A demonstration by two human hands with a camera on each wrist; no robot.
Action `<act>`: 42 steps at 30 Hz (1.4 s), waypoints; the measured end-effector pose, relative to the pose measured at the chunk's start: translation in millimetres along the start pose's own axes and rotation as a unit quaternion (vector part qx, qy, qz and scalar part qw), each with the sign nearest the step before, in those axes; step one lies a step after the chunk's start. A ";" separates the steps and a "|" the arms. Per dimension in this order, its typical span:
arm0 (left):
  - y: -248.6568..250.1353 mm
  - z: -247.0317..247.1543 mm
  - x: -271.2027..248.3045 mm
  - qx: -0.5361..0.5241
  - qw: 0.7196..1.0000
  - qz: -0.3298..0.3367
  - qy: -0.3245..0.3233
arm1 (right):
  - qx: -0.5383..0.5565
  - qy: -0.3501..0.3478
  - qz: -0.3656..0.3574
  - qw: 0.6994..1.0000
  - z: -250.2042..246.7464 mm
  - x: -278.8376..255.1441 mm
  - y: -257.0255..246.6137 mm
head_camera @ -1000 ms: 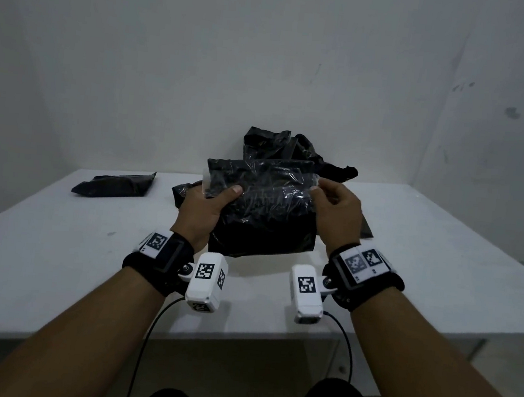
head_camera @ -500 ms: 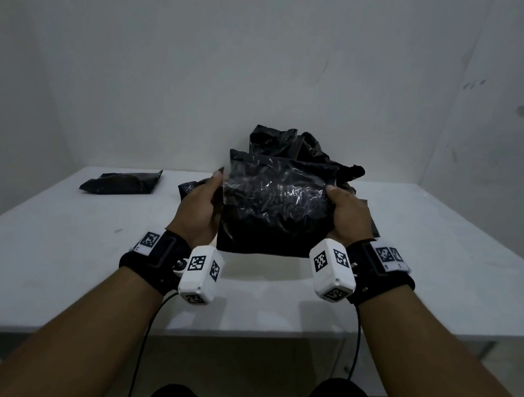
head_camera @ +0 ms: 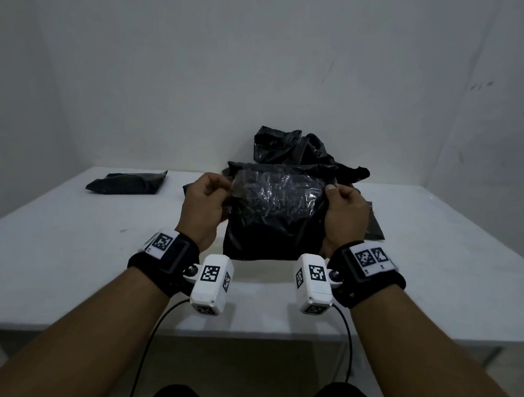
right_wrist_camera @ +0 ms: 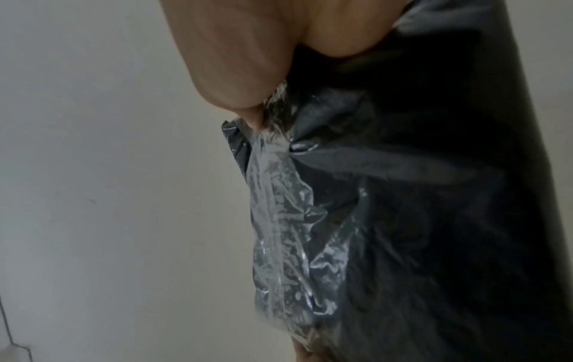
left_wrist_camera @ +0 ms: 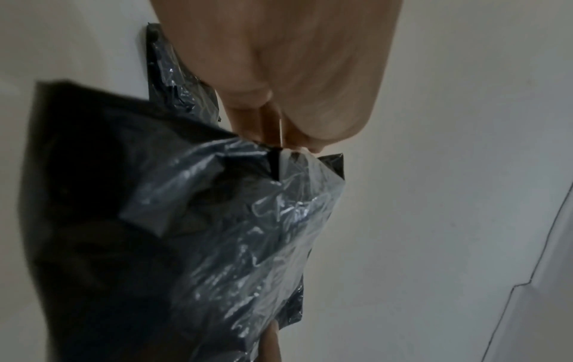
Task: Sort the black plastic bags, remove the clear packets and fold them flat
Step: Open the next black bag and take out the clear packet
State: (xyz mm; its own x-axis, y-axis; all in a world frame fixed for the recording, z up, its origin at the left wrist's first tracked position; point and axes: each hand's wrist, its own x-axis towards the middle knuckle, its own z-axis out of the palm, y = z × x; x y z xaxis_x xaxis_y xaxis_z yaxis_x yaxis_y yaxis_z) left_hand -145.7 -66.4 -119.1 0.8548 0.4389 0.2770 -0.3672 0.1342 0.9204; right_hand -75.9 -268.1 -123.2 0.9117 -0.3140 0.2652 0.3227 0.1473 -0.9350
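The left hand (head_camera: 204, 204) and the right hand (head_camera: 345, 214) each pinch an upper corner of the clear packet (head_camera: 278, 196), holding it upright above the white table (head_camera: 58, 242). It wraps a folded black bag (head_camera: 263, 240). Crumpled black bags (head_camera: 291, 150) lie behind; another black bundle (head_camera: 128, 180) sits far left.

Your hands hold the packet (head_camera: 277, 212) up over the table (head_camera: 438, 279), blocking the middle. Behind it the heap of black bags (head_camera: 294, 150) closes off the far centre against the wall. Far left, one flat black bag (head_camera: 128, 180) lies alone. You have bare tabletop to pass on the near left and whole right side.
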 end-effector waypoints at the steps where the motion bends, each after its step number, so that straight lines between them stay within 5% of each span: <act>1: 2.4 -0.1 -0.5 -0.006 1.000 -0.015 0.003 | -0.001 0.001 -0.004 1.000 0.3 0.4 0.0; 6: 6.7 0.7 -1.9 -0.024 0.998 -0.051 -0.032 | -0.002 -0.006 -0.023 1.000 2.4 1.8 1.5; 15: -0.8 -7.4 9.8 -0.070 0.996 -0.045 0.046 | 0.013 -0.016 -0.051 0.998 7.8 0.1 6.2; 20: 4.1 -1.6 7.3 -0.098 0.988 -0.109 -0.047 | 0.024 -0.037 -0.034 0.998 10.7 0.2 11.1; 25: 7.1 -0.3 4.4 0.001 0.999 -0.041 -0.033 | 0.058 -0.112 0.019 0.992 12.5 -2.3 12.2; 33: 5.4 -4.2 5.2 -0.002 0.998 -0.049 -0.046 | 0.059 -0.113 -0.003 0.992 13.5 -1.2 16.0; 38: 0.0 -10.4 13.3 -0.001 0.998 -0.043 -0.034 | 0.086 -0.196 0.061 0.975 13.1 -6.1 17.3; 42: 5.8 -12.9 15.7 -0.004 0.998 -0.047 -0.047 | 0.087 -0.177 0.063 0.978 18.8 -4.6 17.7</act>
State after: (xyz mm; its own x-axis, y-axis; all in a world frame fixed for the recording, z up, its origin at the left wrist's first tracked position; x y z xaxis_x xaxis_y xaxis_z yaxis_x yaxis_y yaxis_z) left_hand -139.1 -47.3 -113.0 0.9159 0.3395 0.2139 -0.2858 0.1777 0.9417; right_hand -69.6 -246.4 -136.6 0.9679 0.0566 0.2449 0.2133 0.3306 -0.9194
